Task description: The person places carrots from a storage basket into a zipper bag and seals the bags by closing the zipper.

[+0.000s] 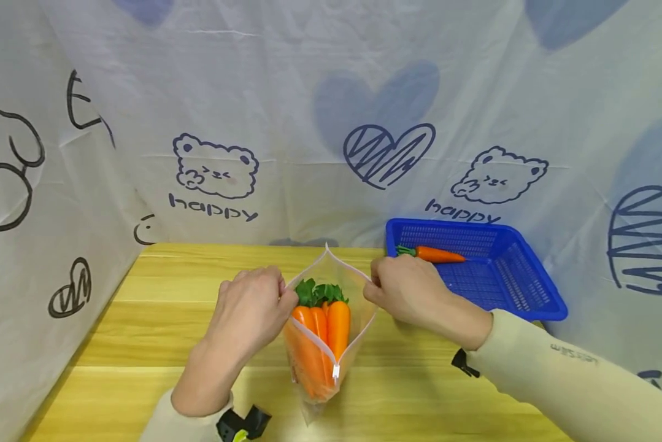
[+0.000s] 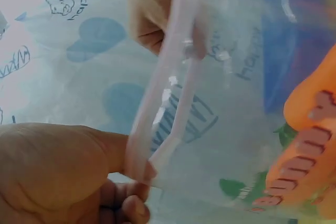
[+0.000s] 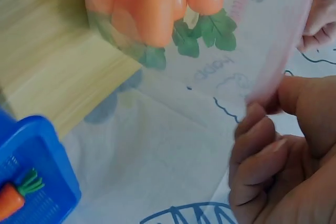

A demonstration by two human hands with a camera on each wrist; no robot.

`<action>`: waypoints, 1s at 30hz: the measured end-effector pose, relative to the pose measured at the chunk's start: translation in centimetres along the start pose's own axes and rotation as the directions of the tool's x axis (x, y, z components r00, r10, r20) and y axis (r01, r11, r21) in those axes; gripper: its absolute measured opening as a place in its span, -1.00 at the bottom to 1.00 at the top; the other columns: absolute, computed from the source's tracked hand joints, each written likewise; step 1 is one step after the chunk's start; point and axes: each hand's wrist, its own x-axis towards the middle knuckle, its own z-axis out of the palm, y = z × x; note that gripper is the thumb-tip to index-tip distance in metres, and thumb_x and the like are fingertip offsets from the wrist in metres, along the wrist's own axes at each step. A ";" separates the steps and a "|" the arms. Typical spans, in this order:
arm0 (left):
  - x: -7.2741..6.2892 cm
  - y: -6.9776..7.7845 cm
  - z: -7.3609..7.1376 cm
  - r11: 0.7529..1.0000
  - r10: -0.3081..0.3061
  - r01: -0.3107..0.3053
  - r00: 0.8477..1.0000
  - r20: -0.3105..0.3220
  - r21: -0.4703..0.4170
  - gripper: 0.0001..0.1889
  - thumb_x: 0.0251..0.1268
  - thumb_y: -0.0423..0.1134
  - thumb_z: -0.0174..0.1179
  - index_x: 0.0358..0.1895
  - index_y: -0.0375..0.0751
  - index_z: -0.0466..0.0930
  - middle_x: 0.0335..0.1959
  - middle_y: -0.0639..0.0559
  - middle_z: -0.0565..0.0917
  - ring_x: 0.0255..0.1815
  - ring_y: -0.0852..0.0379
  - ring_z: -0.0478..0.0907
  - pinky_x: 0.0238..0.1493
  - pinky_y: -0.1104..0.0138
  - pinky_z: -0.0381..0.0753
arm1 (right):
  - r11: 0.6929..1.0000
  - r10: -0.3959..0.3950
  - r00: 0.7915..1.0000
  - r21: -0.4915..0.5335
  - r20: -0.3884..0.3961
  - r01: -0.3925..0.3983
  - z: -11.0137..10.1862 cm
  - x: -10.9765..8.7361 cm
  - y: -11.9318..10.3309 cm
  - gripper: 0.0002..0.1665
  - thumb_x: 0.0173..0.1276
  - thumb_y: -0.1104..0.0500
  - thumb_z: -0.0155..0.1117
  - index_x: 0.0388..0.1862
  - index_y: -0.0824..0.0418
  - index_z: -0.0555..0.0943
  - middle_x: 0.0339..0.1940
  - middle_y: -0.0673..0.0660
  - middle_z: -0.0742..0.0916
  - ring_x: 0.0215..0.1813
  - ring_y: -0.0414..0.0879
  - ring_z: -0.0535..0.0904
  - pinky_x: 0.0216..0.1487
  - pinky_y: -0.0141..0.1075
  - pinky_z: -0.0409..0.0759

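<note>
A clear zip bag [image 1: 361, 319] with a pink-white zip edge and a white slider stands mouth-up between my hands, its top spread wide. Inside are several orange carrots [image 1: 338, 328] with green leafy tops; red lettering runs over the bag's side in the left wrist view. My left hand [image 1: 251, 307] pinches the left side of the zip edge between thumb and fingers. On the opposite side, my right hand [image 1: 410, 288] pinches the rim, its thumb against curled fingers in the right wrist view.
A blue plastic basket [image 1: 535, 276] sits at the back right of the wooden table [image 1: 159, 337], holding one carrot [image 1: 441, 255] with a green top. A white printed cloth [image 1: 297, 196] hangs behind and at the sides.
</note>
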 end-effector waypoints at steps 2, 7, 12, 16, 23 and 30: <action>0.2 0.1 -0.2 1.000 0.003 -0.003 0.999 -0.034 -0.002 -0.85 0.28 -0.22 0.11 -0.48 -0.07 0.49 -0.53 0.05 0.52 -0.40 -0.04 0.44 -0.28 0.17 0.27 | 0.999 -0.001 1.000 0.034 -0.031 0.003 0.0 0.4 -0.3 -0.68 0.32 0.06 0.25 -0.63 0.01 0.46 -0.71 -0.07 0.47 -0.62 -0.10 0.44 -0.56 -0.23 0.34; 0.6 0.2 0.0 1.000 -0.023 0.023 0.999 -0.043 -0.008 -0.86 0.29 -0.22 0.08 -0.45 -0.08 0.48 -0.50 0.03 0.52 -0.36 -0.07 0.44 -0.26 0.16 0.27 | 0.996 -0.018 0.998 0.084 -0.061 0.023 0.4 1.6 -0.8 -0.72 0.33 0.07 0.25 -0.59 0.01 0.51 -0.69 -0.06 0.51 -0.60 -0.10 0.46 -0.54 -0.24 0.36; 0.7 -0.1 0.8 0.999 -0.052 0.052 0.999 -0.001 -0.005 -0.86 0.29 -0.21 0.07 -0.45 -0.07 0.47 -0.49 0.01 0.51 -0.32 -0.08 0.43 -0.24 0.15 0.26 | 0.977 -0.088 0.992 0.187 -0.086 0.103 1.3 2.1 -0.1 -0.63 0.48 0.04 0.26 -0.58 0.03 0.50 -0.69 -0.09 0.45 -0.62 -0.17 0.38 -0.52 -0.30 0.32; 0.5 0.0 1.1 0.999 -0.035 0.035 0.999 -0.027 0.008 -0.86 0.30 -0.20 0.08 -0.44 -0.08 0.47 -0.48 0.01 0.50 -0.32 -0.08 0.42 -0.24 0.14 0.26 | 0.958 -0.113 0.983 0.248 -0.144 0.146 1.6 1.8 1.4 -0.67 0.56 0.02 0.26 -0.46 0.06 0.62 -0.67 -0.11 0.48 -0.61 -0.21 0.38 -0.49 -0.31 0.36; 0.1 -0.1 1.8 0.985 0.134 -0.107 0.970 -0.203 0.135 -0.79 0.21 -0.33 0.16 -0.53 -0.12 0.35 -0.58 0.02 0.36 -0.48 -0.05 0.30 -0.38 0.21 0.18 | 0.971 -0.060 0.990 0.223 -0.131 0.089 2.2 1.4 5.0 -0.81 0.55 0.10 0.23 -0.32 0.07 0.65 -0.61 -0.08 0.53 -0.58 -0.19 0.39 -0.47 -0.29 0.35; -0.1 -0.2 1.8 0.975 0.194 -0.158 0.946 -0.259 0.156 -0.78 0.12 -0.39 0.18 -0.54 -0.12 0.33 -0.60 0.05 0.31 -0.51 0.00 0.25 -0.39 0.23 0.13 | 0.991 0.018 0.997 0.134 -0.073 -0.008 2.4 2.0 10.0 -0.82 0.54 0.12 0.22 -0.22 0.14 0.71 -0.54 -0.02 0.64 -0.56 -0.15 0.42 -0.47 -0.23 0.38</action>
